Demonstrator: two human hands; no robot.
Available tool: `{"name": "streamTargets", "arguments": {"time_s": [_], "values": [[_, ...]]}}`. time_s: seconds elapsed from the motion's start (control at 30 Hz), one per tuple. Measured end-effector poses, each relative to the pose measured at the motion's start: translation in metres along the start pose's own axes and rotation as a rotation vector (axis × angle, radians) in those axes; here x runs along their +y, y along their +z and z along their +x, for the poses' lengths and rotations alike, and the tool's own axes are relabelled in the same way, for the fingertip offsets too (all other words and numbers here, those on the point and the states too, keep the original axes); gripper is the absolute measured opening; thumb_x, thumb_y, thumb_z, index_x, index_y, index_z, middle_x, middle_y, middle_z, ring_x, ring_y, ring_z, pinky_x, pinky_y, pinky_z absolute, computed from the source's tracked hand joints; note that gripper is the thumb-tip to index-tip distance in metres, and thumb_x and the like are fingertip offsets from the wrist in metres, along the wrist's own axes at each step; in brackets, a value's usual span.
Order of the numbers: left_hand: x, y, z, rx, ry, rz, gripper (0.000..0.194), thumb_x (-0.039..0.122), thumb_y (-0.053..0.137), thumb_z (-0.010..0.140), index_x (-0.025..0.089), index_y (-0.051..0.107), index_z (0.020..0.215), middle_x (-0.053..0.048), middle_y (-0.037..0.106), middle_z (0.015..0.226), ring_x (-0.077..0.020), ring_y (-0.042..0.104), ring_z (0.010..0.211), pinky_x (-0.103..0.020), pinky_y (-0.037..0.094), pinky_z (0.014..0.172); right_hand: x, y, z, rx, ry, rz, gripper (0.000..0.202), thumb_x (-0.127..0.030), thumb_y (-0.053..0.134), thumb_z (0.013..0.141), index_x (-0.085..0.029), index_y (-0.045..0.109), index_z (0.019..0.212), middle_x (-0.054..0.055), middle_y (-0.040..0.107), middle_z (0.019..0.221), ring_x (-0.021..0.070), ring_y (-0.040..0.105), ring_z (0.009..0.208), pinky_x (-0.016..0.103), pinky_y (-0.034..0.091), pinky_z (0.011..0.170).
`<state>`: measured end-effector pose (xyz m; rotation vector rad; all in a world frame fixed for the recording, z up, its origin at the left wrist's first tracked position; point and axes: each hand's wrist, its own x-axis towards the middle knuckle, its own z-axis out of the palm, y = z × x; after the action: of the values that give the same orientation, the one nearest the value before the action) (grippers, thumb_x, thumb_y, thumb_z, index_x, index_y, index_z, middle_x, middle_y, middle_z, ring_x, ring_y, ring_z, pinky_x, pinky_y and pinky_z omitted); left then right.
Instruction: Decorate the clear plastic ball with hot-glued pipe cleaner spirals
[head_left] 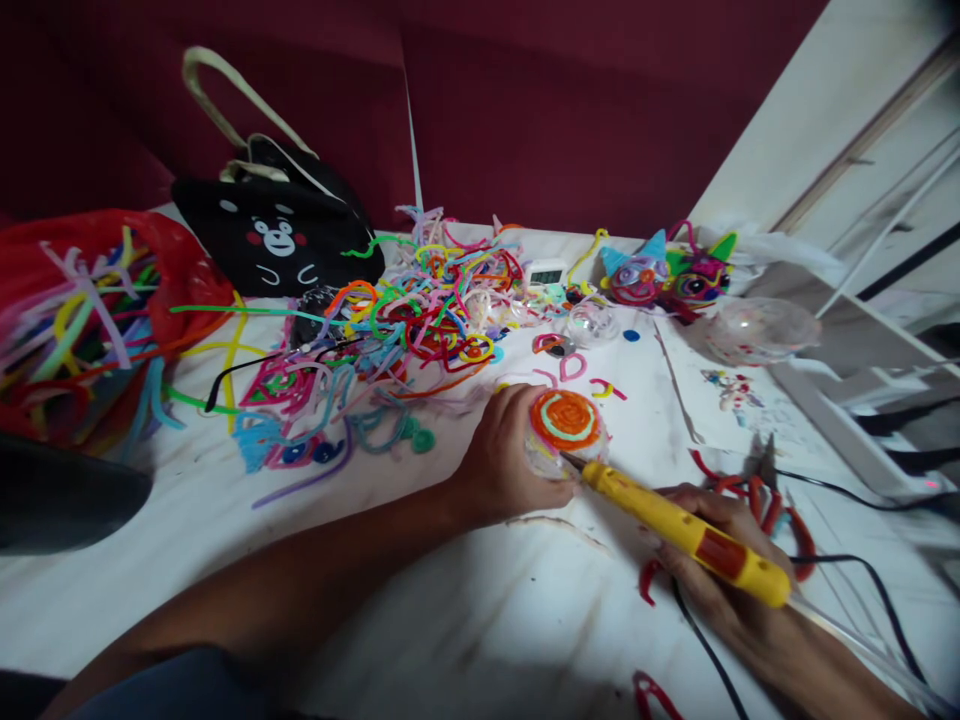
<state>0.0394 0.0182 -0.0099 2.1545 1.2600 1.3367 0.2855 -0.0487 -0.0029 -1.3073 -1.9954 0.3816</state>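
Note:
My left hand [506, 460] is wrapped round a clear plastic ball [541, 462] on the table. On top of the ball sits an orange pipe-cleaner spiral [568, 417] with a pale green ring in it. A yellow hot glue gun [675, 525] is gripped in my right hand [720, 550]. Its dark nozzle points at the ball's near edge, just below the spiral; whether it touches cannot be made out. A clear glue stick trails from the gun's back end. Beside my right hand lie red-handled pliers [769, 485].
Tangled pipe cleaners [435, 310] heap across the table's back. At left are a red bag [161, 240] of pipe cleaners and a black tote bag [285, 240]. Two colourful animal-like heads [637, 270] and a clear bowl-like shell [761, 330] stand back right. Black cords [847, 490] run along the right.

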Motion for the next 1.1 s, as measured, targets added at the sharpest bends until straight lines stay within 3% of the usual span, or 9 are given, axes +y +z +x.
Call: {"name": "streamTargets", "arguments": {"time_s": [0.13, 0.3, 0.73, 0.9, 1.1], "values": [[0.000, -0.001, 0.000, -0.006, 0.006, -0.015, 0.084, 0.031, 0.079, 0.051, 0.014, 0.043, 0.125, -0.019, 0.055, 0.123, -0.0360, 0.054, 0.118, -0.052, 0.045, 0.104, -0.008, 0.000, 0.002, -0.009, -0.007, 0.050, 0.023, -0.026, 0.057, 0.085, -0.032, 0.051, 0.106, -0.002, 0.068, 0.086, 0.0178, 0.064, 0.061, 0.030, 0.051, 0.054], [0.001, -0.002, 0.000, -0.021, -0.007, -0.012, 0.081, 0.031, 0.077, 0.054, 0.015, 0.042, 0.125, -0.019, 0.054, 0.124, -0.0355, 0.054, 0.118, -0.052, 0.045, 0.104, -0.015, 0.003, 0.002, 0.023, 0.030, 0.030, 0.014, -0.029, 0.055, 0.087, -0.032, 0.051, 0.100, -0.002, 0.067, 0.084, 0.0188, 0.065, 0.064, 0.031, 0.048, 0.056], [0.004, -0.004, 0.001, -0.024, -0.018, -0.010, 0.080, 0.031, 0.079, 0.055, 0.015, 0.042, 0.124, -0.018, 0.055, 0.123, -0.0343, 0.055, 0.118, -0.050, 0.046, 0.104, -0.020, 0.001, 0.003, 0.032, 0.061, 0.018, 0.011, -0.033, 0.053, 0.087, -0.033, 0.051, 0.098, 0.000, 0.068, 0.080, 0.0219, 0.066, 0.063, 0.034, 0.046, 0.052], [0.003, -0.004, 0.002, -0.021, -0.019, -0.009, 0.079, 0.032, 0.079, 0.055, 0.012, 0.043, 0.123, -0.020, 0.055, 0.122, -0.0346, 0.055, 0.117, -0.050, 0.047, 0.104, -0.020, 0.000, 0.005, 0.034, 0.014, 0.035, 0.015, -0.027, 0.054, 0.087, -0.033, 0.051, 0.100, -0.001, 0.065, 0.078, 0.0209, 0.066, 0.062, 0.032, 0.045, 0.050], [0.003, -0.005, 0.001, -0.026, -0.013, -0.006, 0.079, 0.033, 0.078, 0.056, 0.015, 0.042, 0.124, -0.018, 0.055, 0.123, -0.0351, 0.055, 0.118, -0.051, 0.046, 0.104, -0.016, -0.001, 0.004, 0.006, -0.007, 0.029, 0.016, -0.030, 0.053, 0.088, -0.034, 0.049, 0.102, -0.001, 0.063, 0.078, 0.0220, 0.066, 0.064, 0.033, 0.046, 0.050]]}}
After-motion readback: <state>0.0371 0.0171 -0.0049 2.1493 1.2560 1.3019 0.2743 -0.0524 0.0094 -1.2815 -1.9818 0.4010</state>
